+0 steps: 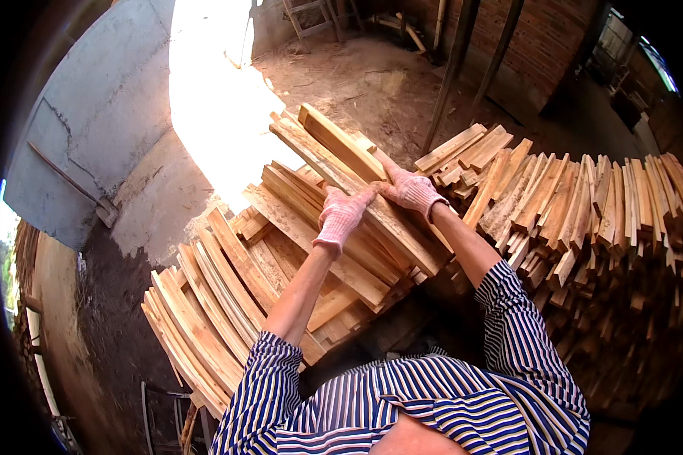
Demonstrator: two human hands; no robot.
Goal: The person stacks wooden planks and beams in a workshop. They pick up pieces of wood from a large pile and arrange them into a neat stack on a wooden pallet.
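Note:
Both my hands wear pinkish knit gloves and are over a stack of rough-sawn wooden planks. My left hand is closed at the left edge of a long plank, its thumb stretched across the top toward the right hand. My right hand is closed at the near end of a shorter, thicker wooden piece lying on top of that plank. Its thumb reaches toward the left thumb, and its other fingers are partly hidden along the far right side. The planks under my hands lie roughly parallel, slanting from far left to near right.
To the right stands a big pile of similar planks, ends facing me. Dark posts rise behind it, near a brick wall. A long-handled tool leans on the grey wall at left. Bright sunlight hits the floor.

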